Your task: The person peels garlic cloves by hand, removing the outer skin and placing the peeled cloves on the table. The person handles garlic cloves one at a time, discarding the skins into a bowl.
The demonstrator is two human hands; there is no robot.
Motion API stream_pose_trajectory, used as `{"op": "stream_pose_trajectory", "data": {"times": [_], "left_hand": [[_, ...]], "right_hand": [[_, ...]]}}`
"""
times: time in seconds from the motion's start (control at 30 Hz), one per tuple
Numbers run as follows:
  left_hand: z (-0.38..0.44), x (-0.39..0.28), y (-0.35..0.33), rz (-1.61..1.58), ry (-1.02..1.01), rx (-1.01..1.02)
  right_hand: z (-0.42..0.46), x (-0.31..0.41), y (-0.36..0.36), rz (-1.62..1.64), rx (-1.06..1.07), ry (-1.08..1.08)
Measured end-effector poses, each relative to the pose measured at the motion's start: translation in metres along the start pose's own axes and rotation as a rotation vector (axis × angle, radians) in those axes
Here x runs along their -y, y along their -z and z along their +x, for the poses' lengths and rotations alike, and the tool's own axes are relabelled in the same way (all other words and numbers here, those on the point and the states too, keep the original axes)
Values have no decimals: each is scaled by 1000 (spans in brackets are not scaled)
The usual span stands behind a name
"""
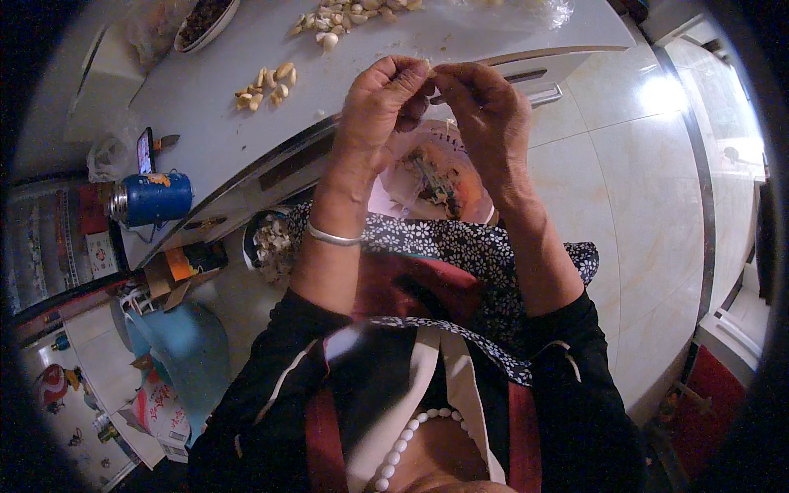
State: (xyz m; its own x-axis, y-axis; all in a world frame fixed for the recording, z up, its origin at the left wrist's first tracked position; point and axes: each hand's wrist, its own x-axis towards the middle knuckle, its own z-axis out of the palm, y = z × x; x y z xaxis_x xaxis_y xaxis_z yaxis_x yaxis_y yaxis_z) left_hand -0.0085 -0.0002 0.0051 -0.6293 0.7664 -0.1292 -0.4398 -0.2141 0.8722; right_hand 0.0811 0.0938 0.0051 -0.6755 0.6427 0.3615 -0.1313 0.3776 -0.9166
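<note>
My left hand (388, 92) and my right hand (484, 105) meet fingertip to fingertip past the counter's front edge. Pinched between them is a small pale piece, which looks like a garlic clove (431, 72), mostly hidden by the fingers. A small group of peeled garlic cloves (280, 92) lies on the white counter (216, 117) to the left of my hands. Farther back is a larger pile of garlic cloves (357, 12) with skins on. Below my hands, a waste bin (431, 172) with a pinkish liner holds scraps.
A blue metal flask (157, 198), a phone (145, 151) and a knife (166, 142) are at the counter's left end. A bowl of dark food (206, 21) sits at the back left. Beneath the counter stand a container of pale scraps (271, 240) and a cardboard box (163, 271).
</note>
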Motion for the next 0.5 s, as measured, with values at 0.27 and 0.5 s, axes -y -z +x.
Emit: {"op": "stream_pose_trajectory", "data": {"times": [0.27, 0.5], "left_hand": [[0, -1, -1, 89, -46, -16], [-1, 0, -5, 219, -101, -50]], "right_hand": [[1, 0, 0, -140, -32, 97], [1, 0, 2, -235, 6, 54]]}}
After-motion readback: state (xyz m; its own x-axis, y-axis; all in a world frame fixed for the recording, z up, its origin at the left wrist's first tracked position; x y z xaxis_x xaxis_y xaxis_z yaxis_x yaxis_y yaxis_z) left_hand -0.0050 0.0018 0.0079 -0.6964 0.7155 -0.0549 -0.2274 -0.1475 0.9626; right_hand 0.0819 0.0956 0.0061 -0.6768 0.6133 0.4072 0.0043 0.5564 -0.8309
